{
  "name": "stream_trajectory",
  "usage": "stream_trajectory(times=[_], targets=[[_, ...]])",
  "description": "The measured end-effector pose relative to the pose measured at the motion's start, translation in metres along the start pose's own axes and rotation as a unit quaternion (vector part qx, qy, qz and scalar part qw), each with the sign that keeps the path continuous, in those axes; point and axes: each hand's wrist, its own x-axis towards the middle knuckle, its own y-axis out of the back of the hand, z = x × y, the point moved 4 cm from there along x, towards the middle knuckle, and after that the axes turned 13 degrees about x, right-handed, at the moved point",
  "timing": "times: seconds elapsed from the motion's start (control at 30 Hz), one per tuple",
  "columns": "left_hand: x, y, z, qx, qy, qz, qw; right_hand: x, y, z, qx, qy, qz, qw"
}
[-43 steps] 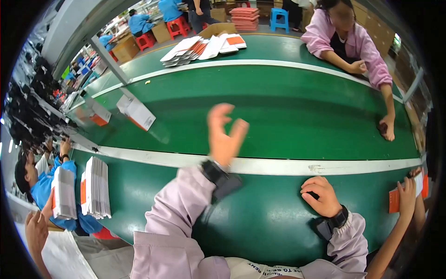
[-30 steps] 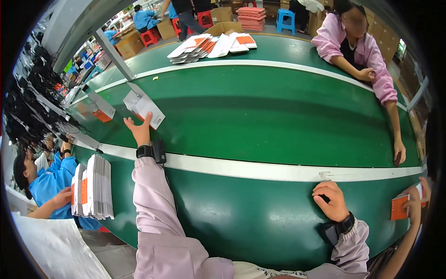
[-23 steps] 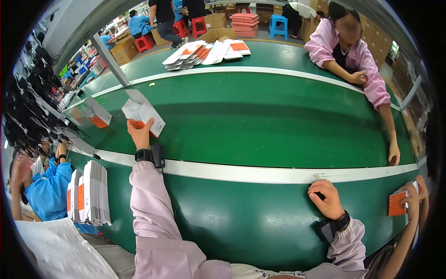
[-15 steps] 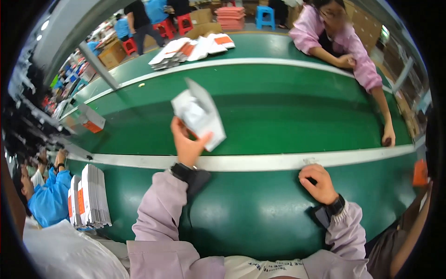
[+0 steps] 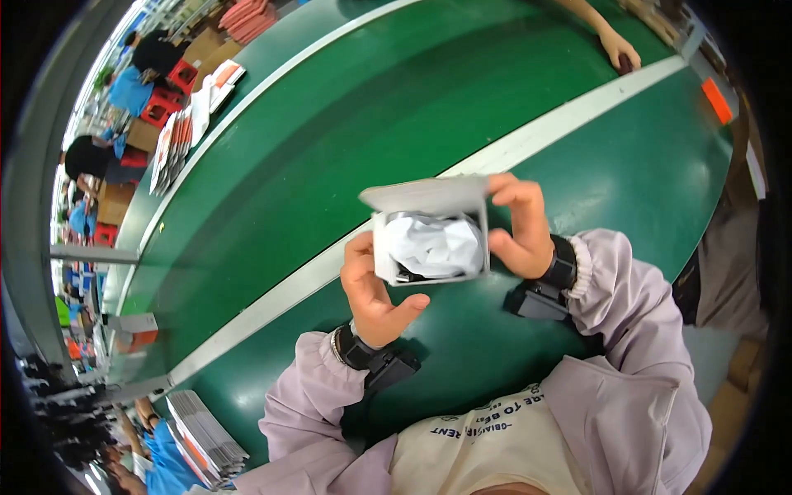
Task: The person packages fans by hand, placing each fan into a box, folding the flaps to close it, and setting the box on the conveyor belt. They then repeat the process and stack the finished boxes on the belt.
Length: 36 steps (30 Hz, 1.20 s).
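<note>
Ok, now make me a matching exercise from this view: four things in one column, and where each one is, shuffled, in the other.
Things:
1. Open white cardboard box
2. Crumpled white wrapping
3. Tight stack of flat white-and-orange cartons
4. Red plastic stools

Places:
A. In the lower left of the picture
B. Inside the box
C. Toward the upper left of the picture
D. Between the wearer's left hand and right hand

Right pairs: 1-D, 2-B, 3-A, 4-C
</note>
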Motion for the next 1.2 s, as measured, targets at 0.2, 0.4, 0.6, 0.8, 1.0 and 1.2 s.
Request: stream_trajectory(times=[0.2, 0.4, 0.6, 0.8, 1.0, 1.2], targets=[[0.019, -0.001, 0.000, -0.036, -0.028, -0.073, 0.996, 0.000, 0.008, 0.004, -0.022, 0.005, -0.124, 0.992], [0.027, 0.000, 0.009, 0.119, -0.170, -0.153, 0.966, 0.003, -0.003, -0.010, -0.079, 0.033, -0.136, 0.987], [0.028, -0.003, 0.019, 0.178, -0.150, -0.160, 0.959, 0.010, -0.012, -0.021, -0.115, 0.048, -0.182, 0.975], [0.028, -0.005, 0.020, 0.141, -0.135, -0.128, 0.972, 0.010, -0.012, -0.024, -0.104, 0.033, -0.185, 0.977], [0.022, -0.001, 0.026, 0.176, -0.197, -0.083, 0.961, 0.006, -0.013, -0.018, -0.065, 0.081, -0.167, 0.981], [0.026, -0.008, 0.030, 0.038, -0.149, -0.057, 0.987, 0.008, -0.009, -0.024, -0.023, 0.068, -0.113, 0.991]])
